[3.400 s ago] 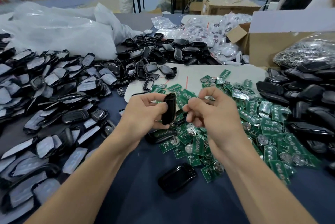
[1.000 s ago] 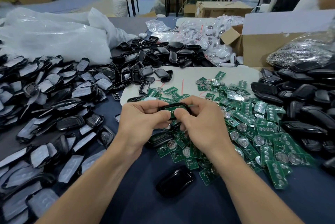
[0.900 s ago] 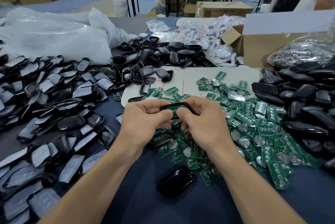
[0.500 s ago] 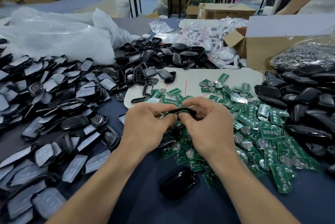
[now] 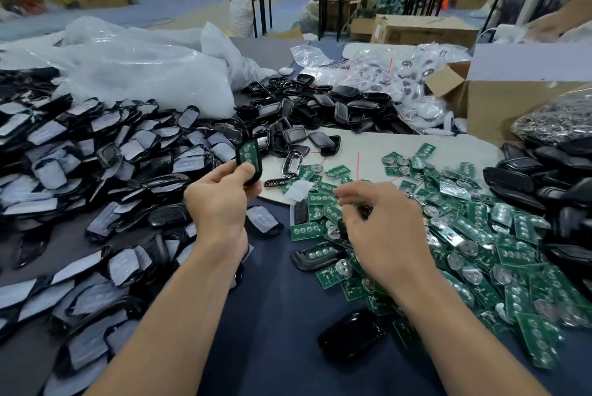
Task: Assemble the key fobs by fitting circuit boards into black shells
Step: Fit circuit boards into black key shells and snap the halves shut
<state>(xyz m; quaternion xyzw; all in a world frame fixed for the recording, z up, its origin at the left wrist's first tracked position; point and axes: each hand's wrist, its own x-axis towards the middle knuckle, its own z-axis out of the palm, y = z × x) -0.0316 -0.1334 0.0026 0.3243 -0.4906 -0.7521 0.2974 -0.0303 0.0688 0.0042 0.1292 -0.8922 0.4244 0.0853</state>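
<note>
The blue counter (image 5: 272,315) is buried in parts. There's a big white bag (image 5: 144,75) at the back left, and a heap of film-covered shells (image 5: 96,171) runs down the whole left side. Green boards (image 5: 480,251) sprawl over the right half, with bare shells (image 5: 544,177) stacked at the far right and a box (image 5: 512,100) behind them. The right grip (image 5: 378,222) hovers curled over the boards, can't tell if it's got anything. The left grip (image 5: 221,200) is pinching. A glossy shell (image 5: 352,336) lies alone up front. The fob (image 5: 249,160) sits upright in that left pinch, with its green board showing inside the black shell.
</note>
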